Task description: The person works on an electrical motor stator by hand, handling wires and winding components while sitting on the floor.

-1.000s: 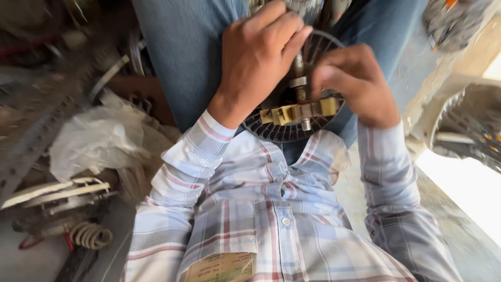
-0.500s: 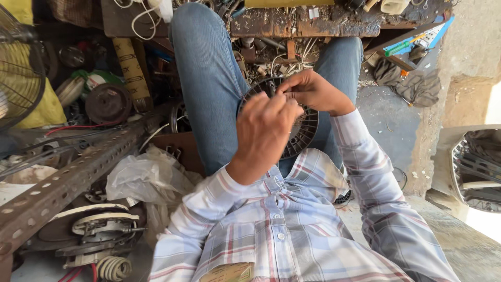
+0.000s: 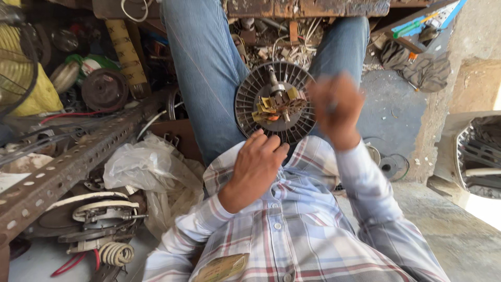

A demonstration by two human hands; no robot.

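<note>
While resting between the denim-clad knees near the centre of the frame, the round finned fan-motor housing (image 3: 274, 102) shows its open face to the camera, with a shaft sticking up at the top and copper windings with yellow and orange fittings (image 3: 276, 104) in the middle. Just below and left of it, the left hand (image 3: 255, 164), fingers curled loosely inward, fingertips at or just short of the housing's lower rim; no object seen in its grasp, contact with the rim not certain. To the right of the housing, at the same height, the right hand (image 3: 336, 107), raised and badly blurred, overlapping the housing's right edge; how far open it is, or whether anything sits in it, cannot be told. Both sleeves in pale plaid shirt (image 3: 292, 230) cloth, filling the lower middle of the frame.

At the left, a rusty perforated angle bar (image 3: 68, 169) running diagonally from lower left toward the knee. Beside it, a crumpled clear plastic bag (image 3: 141, 169). In the lower left corner, another motor part with a coiled wire (image 3: 99, 219). In the upper left, a dark pulley-like disc (image 3: 104, 89) and a yellow fan guard (image 3: 21, 68). Along the top edge, a rusted bench edge (image 3: 308, 8). At the far right, a pale fan casing (image 3: 472, 156) on the concrete floor (image 3: 396, 109).
</note>
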